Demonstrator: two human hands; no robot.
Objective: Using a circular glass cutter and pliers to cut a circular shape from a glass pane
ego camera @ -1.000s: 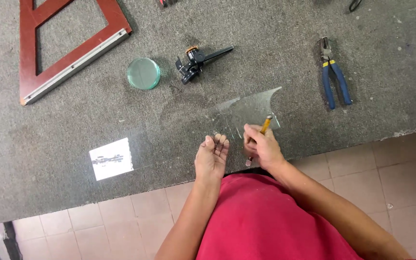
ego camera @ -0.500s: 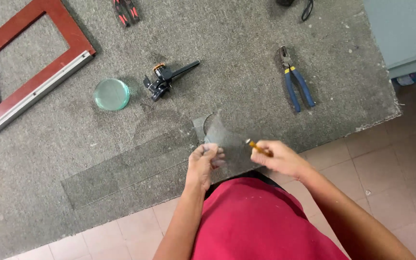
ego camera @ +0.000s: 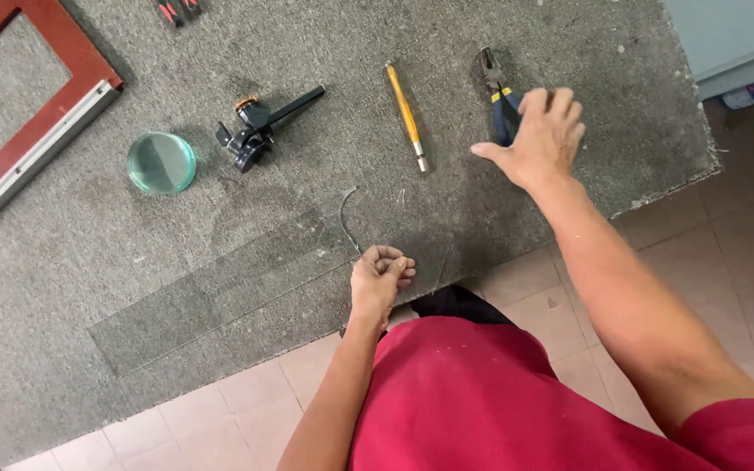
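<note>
1. The pliers (ego camera: pixel 501 98) with blue handles lie on the grey table (ego camera: pixel 569 52), near its right edge.
2. Our right hand (ego camera: pixel 538 139) is over them, fingers spread wide, and covers part of the handles. It grips nothing, and we cannot tell if it touches them.
3. Our left hand (ego camera: pixel 380 277) is curled into a loose fist and rests on the clear glass sheet (ego camera: pixel 220 292), close to the near table edge.
4. The glass is long and flat, with a curved cut at its right end.
5. A thin yellow glass cutter (ego camera: pixel 407 113) lies just left of the pliers, with bare felt between.
6. Farther left sit a black tool (ego camera: pixel 259 129) and a round green glass disc (ego camera: pixel 161 162).
7. The table top looks rough and fuzzy.
</note>
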